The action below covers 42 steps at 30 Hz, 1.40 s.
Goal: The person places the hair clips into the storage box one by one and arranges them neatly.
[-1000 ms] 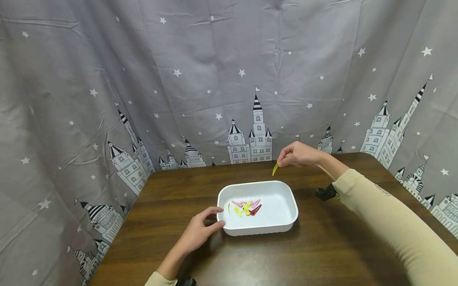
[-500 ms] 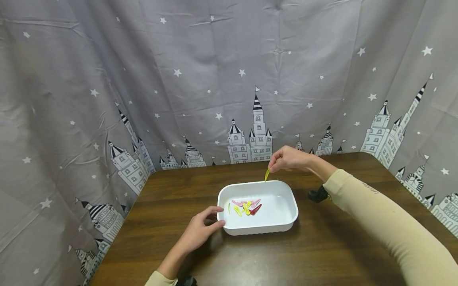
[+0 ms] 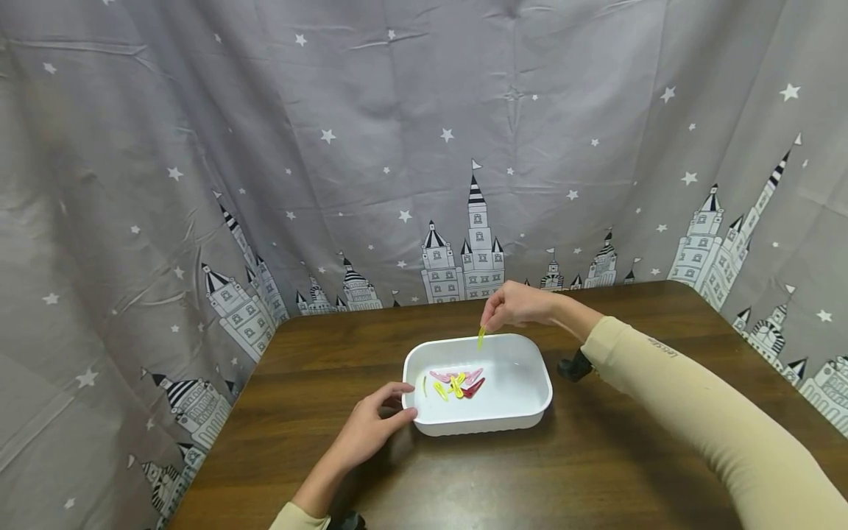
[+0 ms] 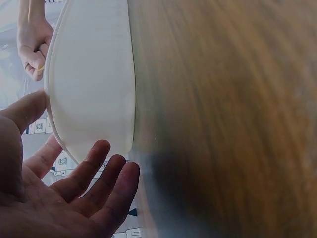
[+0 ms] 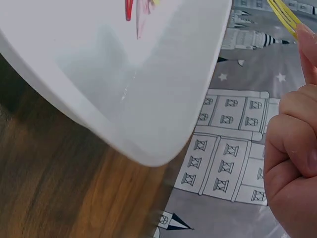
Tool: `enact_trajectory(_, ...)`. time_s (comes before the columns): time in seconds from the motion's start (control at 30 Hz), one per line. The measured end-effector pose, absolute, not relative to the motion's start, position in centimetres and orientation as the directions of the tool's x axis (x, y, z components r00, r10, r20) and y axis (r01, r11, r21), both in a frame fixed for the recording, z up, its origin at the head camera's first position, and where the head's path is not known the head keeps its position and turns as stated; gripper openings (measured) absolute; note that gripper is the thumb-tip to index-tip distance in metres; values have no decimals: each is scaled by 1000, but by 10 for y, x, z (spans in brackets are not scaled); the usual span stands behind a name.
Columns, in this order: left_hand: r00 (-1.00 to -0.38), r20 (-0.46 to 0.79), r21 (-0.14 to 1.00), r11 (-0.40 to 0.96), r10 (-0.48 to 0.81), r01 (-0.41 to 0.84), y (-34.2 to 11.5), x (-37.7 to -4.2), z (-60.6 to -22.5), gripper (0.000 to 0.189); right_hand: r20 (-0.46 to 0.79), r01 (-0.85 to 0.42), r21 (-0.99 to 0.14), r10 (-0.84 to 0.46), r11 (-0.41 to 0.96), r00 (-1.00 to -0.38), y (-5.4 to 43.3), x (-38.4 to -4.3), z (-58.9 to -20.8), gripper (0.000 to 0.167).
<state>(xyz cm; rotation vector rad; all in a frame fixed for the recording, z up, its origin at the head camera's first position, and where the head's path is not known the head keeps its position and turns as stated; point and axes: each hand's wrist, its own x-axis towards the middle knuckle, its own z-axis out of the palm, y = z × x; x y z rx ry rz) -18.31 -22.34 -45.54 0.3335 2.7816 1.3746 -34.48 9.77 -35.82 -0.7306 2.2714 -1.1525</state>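
Observation:
Above the back rim of a white plastic tray (image 3: 483, 425), my right hand (image 3: 520, 303) pinches a yellow snap hair clip (image 3: 481, 338) between thumb and fingertips. The clip hangs tip down; in the right wrist view, the yellow clip (image 5: 284, 15) shows its slotted shape. My left hand (image 3: 371, 425) rests at the tray's left end, thumb and index finger touching the rim. In the left wrist view, the left hand's other fingers (image 4: 94, 171) lie fairly straight beside the outer wall. Several clips lie in the tray: pink (image 3: 473, 376), yellow (image 3: 441, 391) and a red one (image 3: 473, 388).
The tray stands on a dark wooden table (image 3: 318, 368). Behind the table hangs a grey curtain (image 3: 371, 184) printed with castles and stars. Black straps with a small device (image 3: 575, 366) sit at the right wrist.
My right hand has moved left and down with the yellow hair clip, from behind the tray to over its back rim. The left hand and the tray have stayed put.

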Motion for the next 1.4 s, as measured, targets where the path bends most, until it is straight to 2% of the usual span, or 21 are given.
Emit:
enact_trajectory(0.5, -979, 77, 799, 576, 187, 172, -222, -183, -455, 37, -243, -249, -795, -667, 553, -704, 76, -338, -375, 3)
enact_trajectory(1.4, -975, 96, 789, 581, 202, 198, -225, -182, -455, 37, -311, -270, -765, -702, 584, -640, 48, -328, -391, 4)
